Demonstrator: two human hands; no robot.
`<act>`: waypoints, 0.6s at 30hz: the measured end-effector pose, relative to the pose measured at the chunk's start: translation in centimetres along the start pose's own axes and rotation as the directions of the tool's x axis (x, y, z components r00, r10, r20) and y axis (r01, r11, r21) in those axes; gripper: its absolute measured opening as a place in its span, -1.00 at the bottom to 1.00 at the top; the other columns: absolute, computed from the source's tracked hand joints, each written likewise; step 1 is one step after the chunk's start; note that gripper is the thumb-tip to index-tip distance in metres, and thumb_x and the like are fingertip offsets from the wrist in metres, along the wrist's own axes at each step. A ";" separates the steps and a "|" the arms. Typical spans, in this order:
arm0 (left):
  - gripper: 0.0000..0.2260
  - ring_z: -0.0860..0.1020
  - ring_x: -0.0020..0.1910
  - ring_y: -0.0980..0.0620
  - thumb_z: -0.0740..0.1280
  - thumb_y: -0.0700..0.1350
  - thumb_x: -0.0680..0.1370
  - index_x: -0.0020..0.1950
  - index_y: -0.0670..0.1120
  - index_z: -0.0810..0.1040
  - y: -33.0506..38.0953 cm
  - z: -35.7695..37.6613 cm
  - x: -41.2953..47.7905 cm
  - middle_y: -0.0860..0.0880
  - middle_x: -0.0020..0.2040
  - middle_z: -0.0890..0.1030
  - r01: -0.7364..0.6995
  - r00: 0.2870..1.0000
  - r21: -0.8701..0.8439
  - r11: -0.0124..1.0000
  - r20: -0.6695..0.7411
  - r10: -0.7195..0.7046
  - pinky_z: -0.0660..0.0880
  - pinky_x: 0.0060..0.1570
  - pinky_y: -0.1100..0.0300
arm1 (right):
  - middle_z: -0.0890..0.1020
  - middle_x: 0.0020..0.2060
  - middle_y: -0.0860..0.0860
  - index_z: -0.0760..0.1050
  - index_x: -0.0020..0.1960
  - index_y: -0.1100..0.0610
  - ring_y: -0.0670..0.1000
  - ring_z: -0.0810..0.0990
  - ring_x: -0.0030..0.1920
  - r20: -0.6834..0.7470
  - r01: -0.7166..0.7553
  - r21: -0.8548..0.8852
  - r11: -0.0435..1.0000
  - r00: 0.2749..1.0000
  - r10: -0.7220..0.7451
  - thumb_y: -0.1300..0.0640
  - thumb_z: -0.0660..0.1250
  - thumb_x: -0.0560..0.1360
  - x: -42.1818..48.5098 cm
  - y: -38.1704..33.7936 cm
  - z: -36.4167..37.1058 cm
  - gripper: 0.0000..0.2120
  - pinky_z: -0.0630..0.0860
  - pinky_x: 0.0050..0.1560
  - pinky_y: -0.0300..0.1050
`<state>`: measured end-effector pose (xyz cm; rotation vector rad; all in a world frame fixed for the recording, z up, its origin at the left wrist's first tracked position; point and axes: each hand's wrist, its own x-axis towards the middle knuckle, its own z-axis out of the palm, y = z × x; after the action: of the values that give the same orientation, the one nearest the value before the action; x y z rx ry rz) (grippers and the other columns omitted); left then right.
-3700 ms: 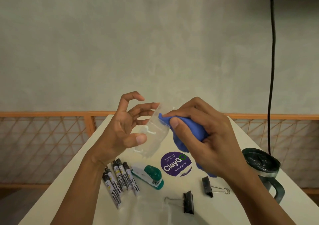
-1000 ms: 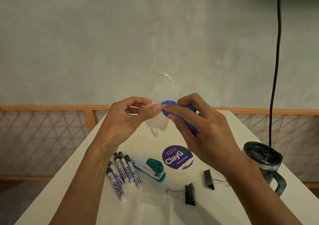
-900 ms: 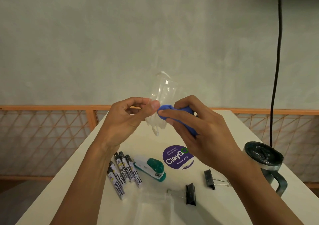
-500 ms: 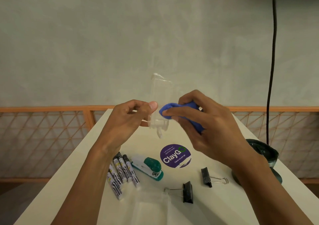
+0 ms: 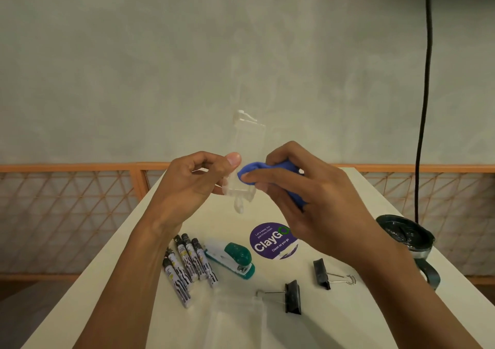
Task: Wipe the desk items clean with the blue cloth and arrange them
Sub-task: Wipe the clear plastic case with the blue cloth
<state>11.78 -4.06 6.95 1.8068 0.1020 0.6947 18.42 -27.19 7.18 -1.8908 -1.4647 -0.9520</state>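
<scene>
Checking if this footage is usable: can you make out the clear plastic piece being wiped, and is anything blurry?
Head view: the clear plastic piece nearly vanishes against the pale wall; lighting is soft, without glare; a second clear item near the bottom edge looks smeared.

The cloth (image 5: 270, 167) you hold is a plain, strong blue. The plastic piece (image 5: 247, 140) you hold against it is clear and without colour, so the grey-green wall (image 5: 160, 67) shows through it. On the white table (image 5: 369, 196), the markers (image 5: 187, 264) have white barrels with black marbled markings, small yellow patches and black caps. The stapler (image 5: 232, 259) is white, with a dark green speckled top and a green base. The round sticker (image 5: 269, 243) is purple with white letters and a green ring. Both binder clips (image 5: 320, 273) are black with silver wire handles. The mug (image 5: 401, 235) is dark with a metal band, the cable (image 5: 426, 81) is black, and the railing (image 5: 80, 167) is orange with a diamond lattice.
</scene>
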 end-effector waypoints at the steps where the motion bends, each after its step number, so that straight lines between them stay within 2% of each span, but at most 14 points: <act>1: -0.43 0.74 -0.03 -0.05 0.52 0.41 0.42 0.04 -0.10 0.76 0.0 0.0 0.0 -0.11 -0.01 0.77 0.010 1.000 -0.007 1.000 -0.009 -0.010 0.60 -0.12 0.36 | 0.55 0.12 -0.06 0.69 0.31 -0.07 -0.04 0.49 -0.17 0.003 -0.003 0.007 1.000 1.000 0.003 0.09 0.39 0.71 0.0 0.2 -0.2 -0.78 0.50 -0.27 -0.03; 4: -0.34 0.77 -0.02 -0.06 0.50 0.45 0.41 0.09 -0.14 0.75 -0.1 0.3 0.1 -0.13 0.03 0.78 0.062 0.998 -0.036 0.997 -0.026 -0.063 0.65 -0.06 0.31 | 0.55 0.09 -0.06 0.70 0.27 -0.03 -0.05 0.46 -0.20 -0.021 -0.029 0.007 1.000 0.999 0.030 0.09 0.38 0.71 -0.1 1.1 -0.9 -0.81 0.47 -0.28 -0.08; 7: -0.26 0.78 -0.01 -0.12 0.47 0.50 0.39 0.12 -0.18 0.74 0.1 0.5 0.3 -0.15 0.04 0.78 0.099 0.994 -0.088 0.991 -0.044 -0.103 0.70 0.15 0.02 | 0.56 0.09 -0.05 0.70 0.29 0.02 0.01 0.56 -0.14 -0.054 -0.062 0.023 0.998 0.997 0.063 0.09 0.36 0.70 -0.3 1.4 -1.5 -0.78 0.51 -0.22 -0.06; 9: -0.28 0.78 -0.07 -0.10 0.46 0.47 0.38 0.08 -0.19 0.72 0.4 0.7 0.3 -0.13 -0.01 0.77 0.101 0.991 -0.106 0.989 -0.081 -0.110 0.70 0.19 -0.08 | 0.56 0.11 -0.04 0.69 0.32 0.01 0.03 0.58 -0.11 -0.069 -0.050 0.032 0.998 0.996 0.053 0.08 0.37 0.70 -0.3 0.9 -1.5 -0.77 0.53 -0.21 -0.07; 12: -0.33 0.77 -0.13 -0.03 0.46 0.44 0.38 0.07 -0.15 0.70 0.7 1.1 0.1 -0.03 -0.09 0.75 0.102 0.986 -0.097 0.990 -0.123 -0.114 0.72 0.13 -0.03 | 0.56 0.12 -0.04 0.67 0.35 -0.02 -0.01 0.55 -0.13 -0.083 -0.032 0.002 0.999 0.996 0.032 0.05 0.37 0.70 -0.1 -0.1 -0.9 -0.75 0.53 -0.23 -0.09; 14: -0.34 0.77 -0.12 -0.01 0.49 0.46 0.40 0.10 -0.13 0.69 0.6 1.1 0.0 -0.03 -0.04 0.75 0.101 0.983 -0.082 0.992 -0.148 -0.112 0.73 0.11 -0.03 | 0.56 0.11 -0.04 0.67 0.36 -0.02 -0.08 0.48 -0.15 -0.095 -0.043 -0.050 0.998 0.995 0.038 0.03 0.36 0.71 0.0 -0.6 0.1 -0.74 0.54 -0.25 -0.09; 18: -0.29 0.78 -0.12 -0.01 0.52 0.49 0.36 0.13 -0.12 0.69 0.2 1.0 0.1 -0.06 -0.02 0.76 0.089 0.968 -0.082 0.993 -0.227 -0.106 0.73 0.08 -0.08 | 0.57 0.10 -0.03 0.66 0.36 0.01 -0.11 0.42 -0.18 -0.113 -0.063 -0.072 0.995 0.992 0.054 0.02 0.36 0.71 -0.3 -1.1 1.6 -0.74 0.56 -0.25 -0.12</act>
<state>12.32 -4.98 7.02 1.6360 0.3158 0.8259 17.66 -25.87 6.02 -1.8916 -1.3186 -1.0806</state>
